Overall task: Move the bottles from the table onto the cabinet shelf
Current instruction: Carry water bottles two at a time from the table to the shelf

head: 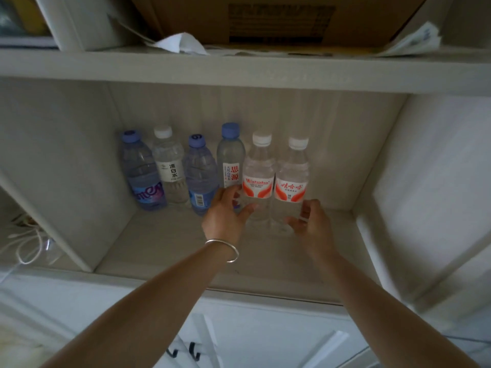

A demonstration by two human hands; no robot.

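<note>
Bottles stand in a row of six at the back of the cabinet shelf (172, 251), all upright. Two clear bottles with red labels are seen at the 3 o'clock end, touching: one (258, 179) and its neighbour (291, 181). The left hand (225, 213) and right hand (312, 224) are held just beside them, fingers spread loose, nothing gripped.

Pale whitewashed wooden cabinet (425, 160), dim light. Brown cardboard box (279, 19) and loose white papers (183, 43) on upper board. White panelled doors (265, 338) below.
</note>
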